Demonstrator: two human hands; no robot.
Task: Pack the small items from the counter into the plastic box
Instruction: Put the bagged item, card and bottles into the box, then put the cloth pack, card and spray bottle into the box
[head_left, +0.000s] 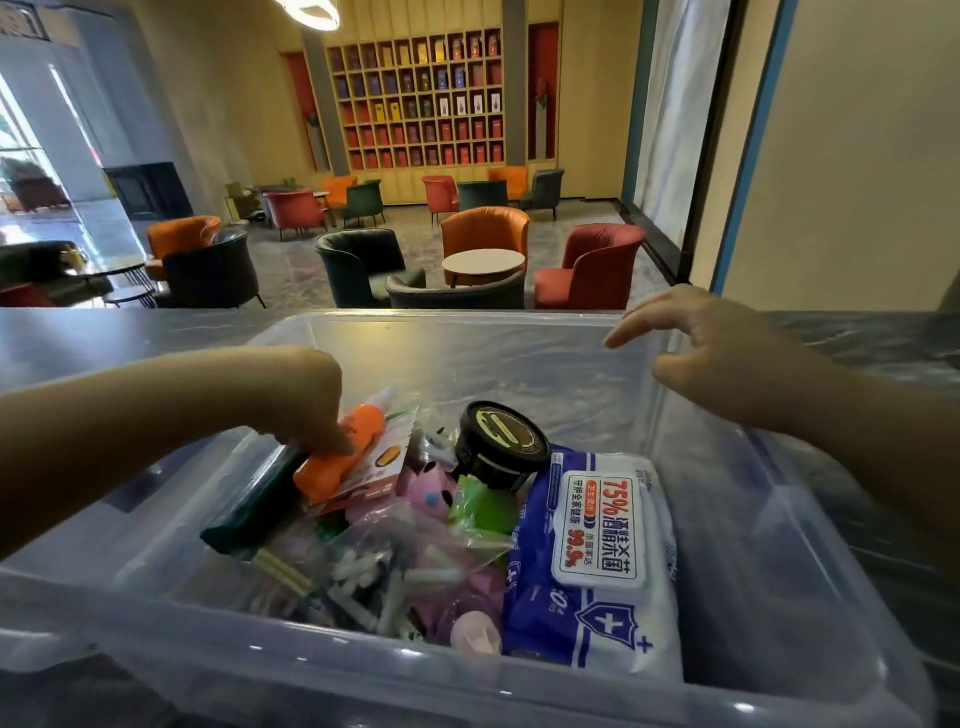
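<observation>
A clear plastic box (519, 343) stands on the grey counter (104, 338) right in front of me. Inside lie a blue-white pack of wet wipes (597, 561), a black round jar (501, 444), a bag of small white parts (384, 577), pink and green items, and a dark green case (249, 514). My left hand (306, 395) reaches down into the box with its fingers on an orange bottle (340, 457) in a carded pack. My right hand (711, 348) hovers over the box's far right rim, fingers spread, holding nothing.
Beyond the counter's far edge lies a lounge with armchairs, a round white table (483, 260) and a wall of shelves. A wall with a blue frame (753, 145) rises at the right.
</observation>
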